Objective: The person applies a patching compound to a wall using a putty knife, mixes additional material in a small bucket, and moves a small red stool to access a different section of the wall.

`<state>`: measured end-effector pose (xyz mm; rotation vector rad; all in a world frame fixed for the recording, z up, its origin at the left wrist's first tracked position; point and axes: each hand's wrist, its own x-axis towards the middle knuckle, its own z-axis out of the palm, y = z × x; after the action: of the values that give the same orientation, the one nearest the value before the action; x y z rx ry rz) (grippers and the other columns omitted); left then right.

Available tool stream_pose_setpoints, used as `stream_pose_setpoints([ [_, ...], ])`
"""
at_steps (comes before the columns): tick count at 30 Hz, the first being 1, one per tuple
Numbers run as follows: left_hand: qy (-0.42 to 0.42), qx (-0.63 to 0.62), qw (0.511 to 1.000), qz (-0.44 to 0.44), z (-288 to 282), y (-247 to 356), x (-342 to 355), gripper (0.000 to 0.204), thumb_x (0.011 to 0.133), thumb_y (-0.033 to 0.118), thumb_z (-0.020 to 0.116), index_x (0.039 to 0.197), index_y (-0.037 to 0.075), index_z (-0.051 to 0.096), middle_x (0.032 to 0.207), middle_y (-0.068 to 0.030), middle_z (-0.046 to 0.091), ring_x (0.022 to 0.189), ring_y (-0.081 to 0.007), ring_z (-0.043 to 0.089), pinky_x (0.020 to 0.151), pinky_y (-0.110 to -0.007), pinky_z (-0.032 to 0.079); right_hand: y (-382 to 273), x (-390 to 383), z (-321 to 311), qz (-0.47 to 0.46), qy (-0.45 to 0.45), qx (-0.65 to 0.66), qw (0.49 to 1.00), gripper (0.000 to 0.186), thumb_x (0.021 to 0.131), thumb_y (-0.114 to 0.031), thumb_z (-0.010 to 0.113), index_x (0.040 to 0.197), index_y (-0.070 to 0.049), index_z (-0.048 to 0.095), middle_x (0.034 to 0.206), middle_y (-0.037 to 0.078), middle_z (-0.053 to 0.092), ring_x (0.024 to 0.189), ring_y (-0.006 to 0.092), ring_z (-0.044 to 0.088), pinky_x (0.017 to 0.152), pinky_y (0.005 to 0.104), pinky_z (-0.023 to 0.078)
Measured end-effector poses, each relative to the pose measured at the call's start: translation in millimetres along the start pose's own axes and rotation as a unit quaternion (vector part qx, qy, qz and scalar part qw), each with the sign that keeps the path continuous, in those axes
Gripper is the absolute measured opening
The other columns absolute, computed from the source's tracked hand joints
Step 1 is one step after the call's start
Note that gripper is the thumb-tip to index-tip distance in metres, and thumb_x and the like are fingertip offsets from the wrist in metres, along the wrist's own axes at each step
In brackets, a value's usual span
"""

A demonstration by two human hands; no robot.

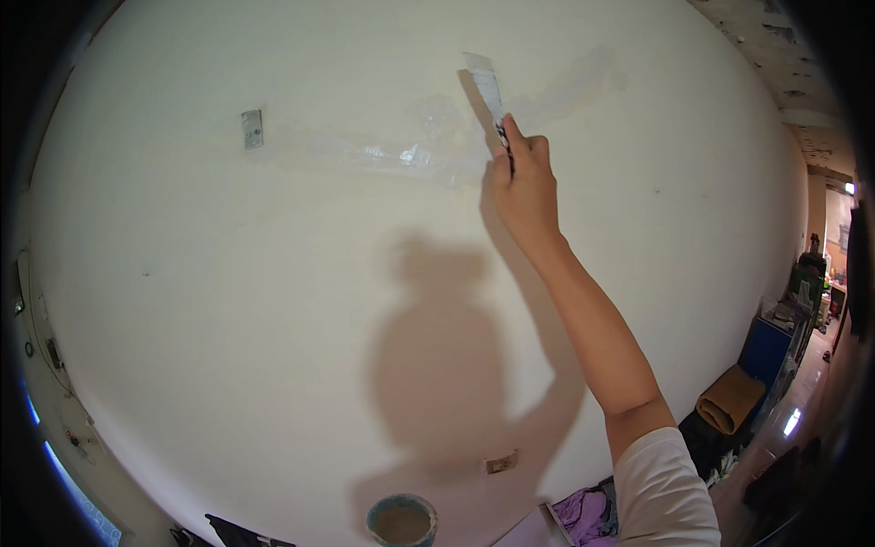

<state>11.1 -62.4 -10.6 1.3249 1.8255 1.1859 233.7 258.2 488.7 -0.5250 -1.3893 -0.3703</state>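
My right hand (524, 187) is closed round the handle of a putty knife (483, 77), its pale wide blade raised at the upper middle of the white wall (228, 319). Around the blade and to its left is a patch of damp, grey filler (392, 155) with glossy spots. A small grey rectangular fitting (252, 129) sits on the wall at upper left. Low in the middle is a round tub (401, 524) of greyish paste; what supports it is out of sight. My left hand is not in view. My shadow falls on the wall below the knife.
A brownish wall box (500, 462) is near the bottom. Purple cloth (579, 512) lies at the lower edge. Along the right stand a brown folded pad (729, 397), a blue board (764, 346) and clutter beside a corridor (834, 246). Cables (41, 319) hang at the left.
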Motion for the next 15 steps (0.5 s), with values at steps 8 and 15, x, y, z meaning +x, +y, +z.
stream_pose_setpoints([
  [8,-0.004,-0.013,1.000,0.021,-5.8,-14.4,-9.1,0.028,0.079,0.006,0.064,0.107,0.003,0.063,0.091,-0.0217,0.062,0.086,-0.0447,0.056,0.074,-0.054,0.045,-4.7,25.7,29.3,0.014,0.001,-0.114,0.993,0.045,0.101,-0.013,0.049,0.144,-0.002,0.050,0.104,0.016,0.049,0.079,0.0310,0.062,0.073,0.0417,0.054],
  [15,0.016,0.006,1.000,-0.013,-11.0,-23.5,-11.6,0.030,0.078,0.002,0.062,0.108,0.002,0.062,0.088,-0.0218,0.060,0.083,-0.0448,0.056,0.070,-0.055,0.044,-20.4,-1.3,23.7,0.017,-0.042,-0.099,0.994,0.048,0.099,-0.008,0.050,0.145,0.005,0.043,0.107,0.020,0.049,0.089,0.0343,0.060,0.074,0.0424,0.055],
])
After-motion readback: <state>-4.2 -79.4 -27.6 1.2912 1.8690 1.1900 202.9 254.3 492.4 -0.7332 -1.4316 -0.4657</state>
